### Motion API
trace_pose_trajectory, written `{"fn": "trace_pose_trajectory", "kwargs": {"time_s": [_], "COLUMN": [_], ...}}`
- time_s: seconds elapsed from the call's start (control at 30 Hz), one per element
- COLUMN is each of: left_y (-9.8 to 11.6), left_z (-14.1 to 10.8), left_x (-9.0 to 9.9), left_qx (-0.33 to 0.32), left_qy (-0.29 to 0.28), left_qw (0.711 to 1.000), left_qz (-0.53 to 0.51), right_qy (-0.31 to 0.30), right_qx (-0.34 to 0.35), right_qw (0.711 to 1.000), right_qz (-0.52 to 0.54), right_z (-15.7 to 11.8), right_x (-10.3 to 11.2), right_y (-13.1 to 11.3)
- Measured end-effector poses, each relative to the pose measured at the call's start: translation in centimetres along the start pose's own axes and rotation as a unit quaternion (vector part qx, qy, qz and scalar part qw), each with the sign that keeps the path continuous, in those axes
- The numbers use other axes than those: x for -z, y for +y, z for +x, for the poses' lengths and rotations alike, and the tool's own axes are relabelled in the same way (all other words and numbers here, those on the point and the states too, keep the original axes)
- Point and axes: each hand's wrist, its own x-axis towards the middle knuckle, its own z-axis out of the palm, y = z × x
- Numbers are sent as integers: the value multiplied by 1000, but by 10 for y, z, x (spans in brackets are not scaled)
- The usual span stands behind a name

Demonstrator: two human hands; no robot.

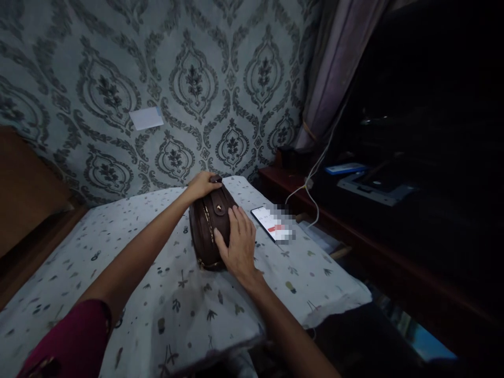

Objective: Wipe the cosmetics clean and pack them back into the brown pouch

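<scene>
A dark brown leather-look bag [210,231] with gold zips and a snap strap lies on a white patterned cloth [291,273]. My left hand [202,187] is closed over its far end, by the strap, and part of its fingers is hidden behind the bag. Against the bag's near right side rests my right hand [239,244], fingers stretched out and thumb apart, touching the surface without wrapping round it. Just right of that hand a phone [262,219] lies face up with its screen lit, partly blurred out.
Patterned wallpaper [192,84] rises behind the table, with a white paper [146,118] on it. A brown board [29,184] stands at the left. At the right are a white cable [326,149], a curtain [334,68], a dark red ledge [283,181] and a blue item [346,168].
</scene>
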Motion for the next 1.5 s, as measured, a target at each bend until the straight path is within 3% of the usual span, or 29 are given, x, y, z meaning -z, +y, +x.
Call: {"fn": "trace_pose_trajectory", "kwargs": {"time_s": [0.3,0.73,0.97,1.17,1.3,1.5], "left_y": [1,-1,-10,-35,-40,-31], "left_z": [3,-5,-18,-30,-36,-41], "left_x": [-11,-15,2,23,24,21], "left_qx": [31,-1,-31,4,25,25], "left_qy": [59,14,3,32,46,67], "left_qw": [997,994,993,997,997,997], "left_qz": [-26,-110,-114,-76,-51,-28], "right_qy": [25,16,8,7,4,8], "right_qx": [17,3,4,18,18,24], "right_qw": [999,1000,1000,1000,1000,1000], "right_qz": [23,20,26,5,2,-2], "right_z": [2,0,-2,-4,-4,-5], "right_x": [-4,-7,-2,-2,-4,-8], "right_y": [3,3,3,1,2,4]}}
